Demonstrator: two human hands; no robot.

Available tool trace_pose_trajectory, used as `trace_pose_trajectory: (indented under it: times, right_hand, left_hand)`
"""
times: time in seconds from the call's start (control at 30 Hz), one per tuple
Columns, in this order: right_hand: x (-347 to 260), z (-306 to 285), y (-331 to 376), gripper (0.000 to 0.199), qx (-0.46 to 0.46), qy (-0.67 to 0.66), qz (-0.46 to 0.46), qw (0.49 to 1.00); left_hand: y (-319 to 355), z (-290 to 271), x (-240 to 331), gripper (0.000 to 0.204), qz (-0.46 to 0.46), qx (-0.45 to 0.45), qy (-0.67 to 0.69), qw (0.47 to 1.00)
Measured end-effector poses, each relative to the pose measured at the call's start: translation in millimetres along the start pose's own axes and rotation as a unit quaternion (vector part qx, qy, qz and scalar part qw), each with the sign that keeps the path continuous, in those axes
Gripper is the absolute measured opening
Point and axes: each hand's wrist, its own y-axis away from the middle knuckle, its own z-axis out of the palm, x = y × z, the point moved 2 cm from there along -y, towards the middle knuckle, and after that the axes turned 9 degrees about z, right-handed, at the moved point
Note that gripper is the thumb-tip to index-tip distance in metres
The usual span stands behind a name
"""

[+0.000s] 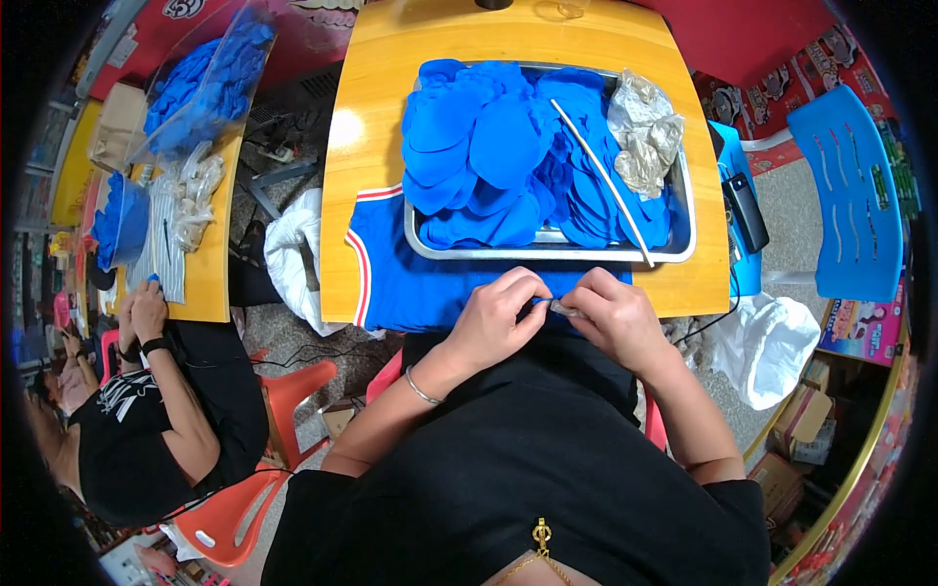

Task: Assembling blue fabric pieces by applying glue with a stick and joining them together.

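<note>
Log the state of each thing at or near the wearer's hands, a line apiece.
Left hand: fingers pinched
Right hand: fingers pinched
Small item: between both hands, mostly hidden
Metal tray: loaded
Blue pieces: heaped, overlapping
Pale stick: lying aslant across pieces, one end over rim
Plastic bag: crumpled, in tray
Blue garment: spread out, partly under tray

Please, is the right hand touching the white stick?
Apart. The head view shows a gap between the right hand and the near end of the white stick, lying across the metal tray.
</note>
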Motion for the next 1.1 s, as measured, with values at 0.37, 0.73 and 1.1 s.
trace_pose_trajectory:
  times: [0.37, 0.73, 1.1]
  right_hand:
    - [-17, -1, -9, 0.006, -0.076, 0.113, 0.051, 0.989]
    - [-20, 9, -16, 0.007, -0.075, 0.189, 0.07, 0.977]
    - [-14, 11, -19, 0.009, -0.07, 0.177, 0.092, 0.977]
  left_hand:
    - [1, 5, -1, 0.009, -0.039, 0.008, 0.031, 0.999]
    - [2, 4, -6, 0.008, -0.026, 0.034, 0.041, 0.998]
    - [4, 4, -4, 0.008, -0.058, 0.04, 0.032, 0.997]
